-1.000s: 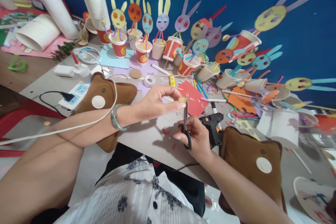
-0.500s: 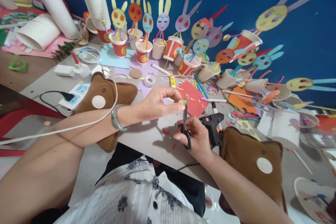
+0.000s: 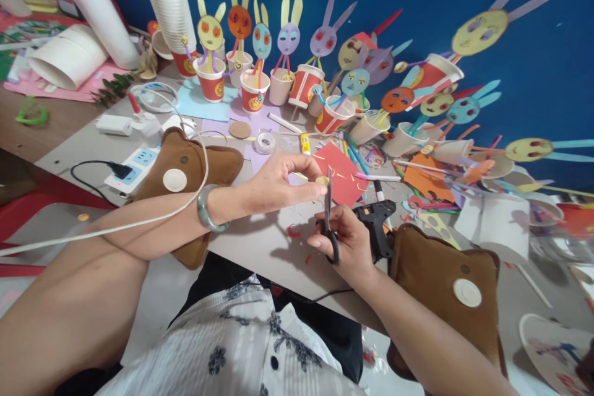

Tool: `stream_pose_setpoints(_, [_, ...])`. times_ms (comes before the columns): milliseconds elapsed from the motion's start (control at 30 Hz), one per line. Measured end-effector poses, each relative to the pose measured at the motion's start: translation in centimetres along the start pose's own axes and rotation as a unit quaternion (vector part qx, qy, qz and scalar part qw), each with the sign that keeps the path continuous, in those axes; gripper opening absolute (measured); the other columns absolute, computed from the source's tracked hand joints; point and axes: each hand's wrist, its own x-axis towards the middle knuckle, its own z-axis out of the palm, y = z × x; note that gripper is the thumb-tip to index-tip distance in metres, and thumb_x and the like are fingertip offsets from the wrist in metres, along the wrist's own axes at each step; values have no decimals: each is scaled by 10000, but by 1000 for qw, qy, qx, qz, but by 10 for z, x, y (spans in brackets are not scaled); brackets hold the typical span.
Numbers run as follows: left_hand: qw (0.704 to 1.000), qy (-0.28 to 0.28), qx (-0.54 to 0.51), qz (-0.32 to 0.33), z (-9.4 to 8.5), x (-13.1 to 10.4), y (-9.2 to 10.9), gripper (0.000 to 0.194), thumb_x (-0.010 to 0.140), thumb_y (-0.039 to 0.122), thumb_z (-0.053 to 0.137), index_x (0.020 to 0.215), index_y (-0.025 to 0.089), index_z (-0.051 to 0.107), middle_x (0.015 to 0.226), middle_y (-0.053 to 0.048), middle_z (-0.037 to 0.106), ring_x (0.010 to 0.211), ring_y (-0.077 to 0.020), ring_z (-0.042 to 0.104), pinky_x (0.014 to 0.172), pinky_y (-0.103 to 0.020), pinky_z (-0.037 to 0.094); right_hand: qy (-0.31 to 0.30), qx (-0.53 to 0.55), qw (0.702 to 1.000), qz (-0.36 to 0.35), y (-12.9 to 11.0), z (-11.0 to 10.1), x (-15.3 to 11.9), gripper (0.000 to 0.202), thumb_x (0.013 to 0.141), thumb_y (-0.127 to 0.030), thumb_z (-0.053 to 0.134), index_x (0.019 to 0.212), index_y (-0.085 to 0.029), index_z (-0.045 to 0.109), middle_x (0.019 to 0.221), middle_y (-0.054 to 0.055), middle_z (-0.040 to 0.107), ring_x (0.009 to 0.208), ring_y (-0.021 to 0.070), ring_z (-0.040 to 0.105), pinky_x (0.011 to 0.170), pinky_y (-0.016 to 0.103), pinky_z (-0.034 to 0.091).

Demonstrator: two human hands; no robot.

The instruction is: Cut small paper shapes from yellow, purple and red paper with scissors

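Between thumb and forefinger, my left hand (image 3: 283, 180) pinches a small yellow paper piece (image 3: 323, 180). My right hand (image 3: 347, 241) grips black-handled scissors (image 3: 329, 216), with the blades pointing away from me and right beside the yellow piece. Whether the blades touch the paper I cannot tell. Beyond my hands lies a red paper sheet (image 3: 346, 176) with thin yellow scraps on it. A black glue gun (image 3: 378, 223) rests just right of my right hand. Small red scraps (image 3: 294, 231) lie on the table below the blades.
Several paper cups with rabbit-faced figures (image 3: 212, 80) stand along the blue wall. Brown cushions (image 3: 445, 297) lie at both sides. A white cable (image 3: 139, 226) crosses over my left forearm. A power strip (image 3: 134, 168), a tape roll (image 3: 264, 142) and a glue stick (image 3: 305, 143) are on the table.
Almost nothing differs. The scissor blades look slightly closer together now; both hands stay in nearly the same place.
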Motion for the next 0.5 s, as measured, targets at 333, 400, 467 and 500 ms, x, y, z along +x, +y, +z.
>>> stream_pose_setpoints(333, [1000,1,-1,-4,-1,0,0,93,781,222,682,726,160,638,757,-15,674,737,-107,603,746,-254,496,9,-19,1000,-1,4,-1,-2,556,667,-661,836,849,-228,540,560,-53,563,460,103,447,469,246,352])
stream_pose_setpoints(400, [1000,-1,0,-3,-1,0,0,88,787,218,677,731,162,641,763,-16,677,741,-108,605,748,-255,497,12,-24,1000,-2,4,-2,-2,562,666,-673,830,850,-226,543,566,-50,564,463,103,450,469,247,355])
stream_pose_setpoints(467, [1000,-1,-1,0,-1,0,-1,85,792,218,672,735,161,642,764,-16,677,739,-107,606,746,-256,497,14,-24,1000,-5,4,-2,-2,565,667,-679,826,849,-224,544,571,-47,572,461,105,461,462,245,361])
stream_pose_setpoints(500, [1000,-2,-1,3,-1,0,-1,85,793,218,671,737,161,642,763,-16,676,736,-107,606,744,-256,497,14,-24,1000,-7,4,-1,-2,564,668,-678,825,848,-224,543,570,-47,576,459,106,469,459,244,367])
